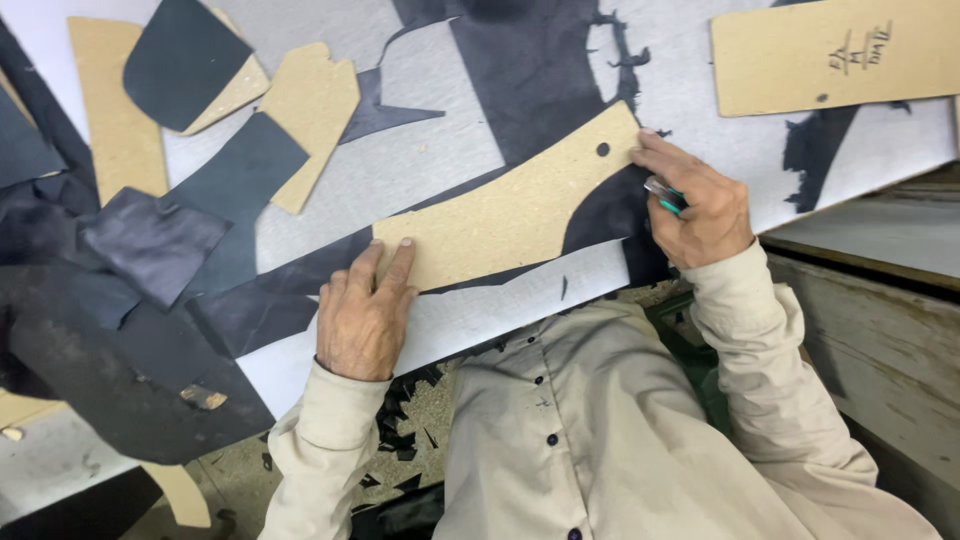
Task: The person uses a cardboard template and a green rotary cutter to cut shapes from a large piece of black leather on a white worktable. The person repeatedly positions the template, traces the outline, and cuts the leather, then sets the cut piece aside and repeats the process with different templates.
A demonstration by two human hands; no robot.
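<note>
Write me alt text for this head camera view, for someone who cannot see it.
A person's left hand presses a curved cardboard template flat on dark leather, while the right hand holds a small green-handled tool at its far end. More templates and leather scraps lie on the grey table.

two hands, left hand [362,318], right hand [700,205], one cutting tool [664,194], at least five cardboard patterns, several dark leather pieces

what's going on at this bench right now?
A person in a beige shirt presses a long curved cardboard template flat onto dark leather on a grey cutting board. The left hand pins the template's near end; the right hand sits at the far end by the punched hole, gripping a small green-handled tool. More cardboard patterns and cut dark pieces lie around.
</note>
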